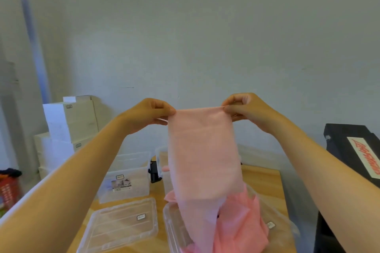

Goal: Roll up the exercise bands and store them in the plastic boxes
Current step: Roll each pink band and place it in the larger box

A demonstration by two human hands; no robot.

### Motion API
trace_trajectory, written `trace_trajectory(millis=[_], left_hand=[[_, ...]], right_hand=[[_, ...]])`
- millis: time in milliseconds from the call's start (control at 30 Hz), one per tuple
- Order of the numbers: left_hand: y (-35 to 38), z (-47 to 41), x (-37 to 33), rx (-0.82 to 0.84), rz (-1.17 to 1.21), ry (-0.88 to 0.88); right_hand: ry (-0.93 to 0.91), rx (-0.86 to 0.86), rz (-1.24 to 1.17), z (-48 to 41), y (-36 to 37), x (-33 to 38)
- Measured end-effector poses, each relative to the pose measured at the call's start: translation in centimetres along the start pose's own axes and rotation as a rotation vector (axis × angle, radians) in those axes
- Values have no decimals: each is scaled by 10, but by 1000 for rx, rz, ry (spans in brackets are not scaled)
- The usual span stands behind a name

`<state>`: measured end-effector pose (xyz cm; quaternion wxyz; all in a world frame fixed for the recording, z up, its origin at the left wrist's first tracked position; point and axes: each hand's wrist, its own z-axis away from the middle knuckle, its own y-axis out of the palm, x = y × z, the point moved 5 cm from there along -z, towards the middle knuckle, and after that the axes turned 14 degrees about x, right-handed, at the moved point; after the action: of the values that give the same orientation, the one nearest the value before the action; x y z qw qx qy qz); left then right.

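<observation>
Above the table, left hand [151, 112] and right hand [243, 107] each pinch the pink band's [202, 150] top corners.

Room was a plain storeroom or back office: bare pale wall [205, 37], stacked white cartons [80, 121], clear plastic boxes [127, 178] on a wooden table [264, 177].

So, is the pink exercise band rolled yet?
No, the pink exercise band hangs flat, left hand and right hand pinching its top corners.
</observation>
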<state>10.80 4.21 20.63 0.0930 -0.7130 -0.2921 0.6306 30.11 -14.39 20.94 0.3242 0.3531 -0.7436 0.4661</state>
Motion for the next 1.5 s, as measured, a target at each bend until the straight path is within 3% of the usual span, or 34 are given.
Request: trace_trajectory(millis=[167,233,300,433,633,767,800,867,933,1000,1167,1267,1500], left_hand=[[-5,-28,15,-229,-386,-79],[-6,-36,15,-309,-399,-25],[0,-32,20,-314,-368,7],[31,-1,77,-176,-359,-88],[105,48,167,53,-159,-226],[132,65,193,244,-61,-347],[133,65,197,246,-46,-359],[131,61,207,168,-52,-347],[126,52,218,50,-88,-309],[125,41,232,-23,-110,-300],[135,15,271,-89,-149,-375],[141,6,281,-73,-145,-389],[119,6,253,-116,-39,-335]], right_hand=[[109,-208,182,-26,1,-33],[64,-346,195,-31,1,-37],[52,-355,159,-26,7,-42],[239,-34,92,7,36,-86],[485,454,82,60,99,-155],[616,749,-93,78,116,-169],[615,725,-118,76,117,-169],[532,509,-63,63,115,-172],[438,273,67,48,111,-175],[425,183,244,36,112,-184],[407,203,430,9,130,-216],[488,259,476,-4,141,-239],[471,170,362,-6,132,-222]])
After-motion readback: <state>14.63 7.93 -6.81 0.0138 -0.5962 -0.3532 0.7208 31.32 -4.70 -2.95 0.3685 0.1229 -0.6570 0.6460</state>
